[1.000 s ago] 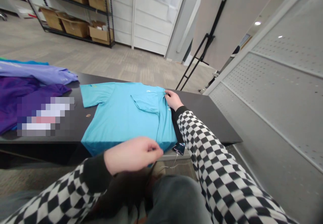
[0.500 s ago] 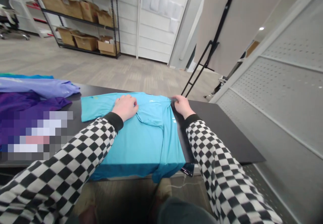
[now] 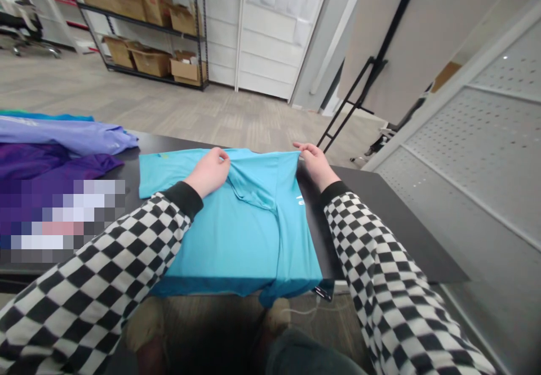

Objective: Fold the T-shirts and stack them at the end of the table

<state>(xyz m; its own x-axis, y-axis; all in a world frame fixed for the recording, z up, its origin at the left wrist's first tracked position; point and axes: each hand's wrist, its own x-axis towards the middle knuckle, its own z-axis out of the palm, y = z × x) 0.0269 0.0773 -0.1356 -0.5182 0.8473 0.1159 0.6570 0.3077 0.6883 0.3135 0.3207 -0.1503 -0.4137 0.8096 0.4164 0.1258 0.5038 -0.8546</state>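
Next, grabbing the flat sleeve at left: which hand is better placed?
Left, likely: the left hand is much nearer that sleeve; the right hand pinches the opposite side of the shirt.

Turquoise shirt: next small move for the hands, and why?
I'd probably have the right hand lay its pinched corner of the turquoise shirt flat on the black table, the left hand steadying the cloth. Both hands seem to grip the shirt's far edge, and a creased fold lies between them, so flattening looks sensible.
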